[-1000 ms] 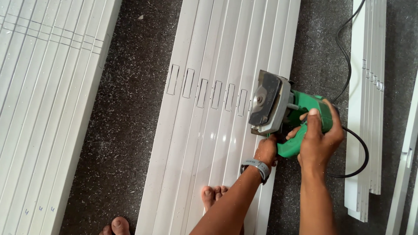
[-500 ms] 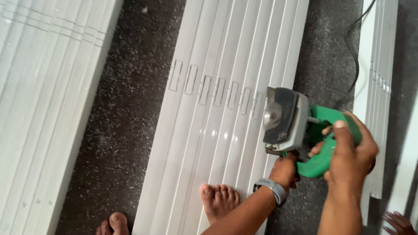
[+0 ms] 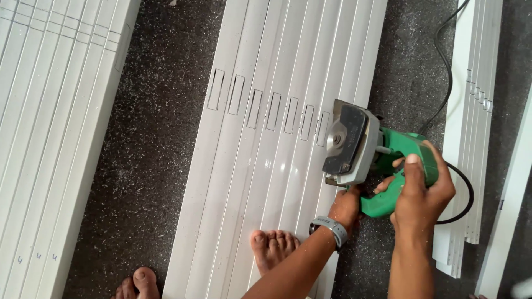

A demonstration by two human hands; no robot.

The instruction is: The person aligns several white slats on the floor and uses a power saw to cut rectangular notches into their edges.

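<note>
A green hand-held circular saw (image 3: 368,152) with a grey blade guard rests on the right edge of a row of white ribbed profile strips (image 3: 266,182) laid side by side on the floor. My right hand (image 3: 424,185) grips the saw's green handle from above. My left hand (image 3: 346,205), a grey watch on its wrist, presses by the saw's base at the strips' right edge. A line of several rectangular slots (image 3: 266,108) runs across the strips up to the saw blade.
My bare foot (image 3: 271,249) stands on the strips; another foot (image 3: 136,282) is on the dark speckled floor (image 3: 149,144). More white strips lie at the left (image 3: 50,122) and right (image 3: 476,111). The saw's black cord (image 3: 443,50) loops on the right.
The saw has shifted along the right edge of the strips, and the view has moved with it. Both hands keep the same hold.
</note>
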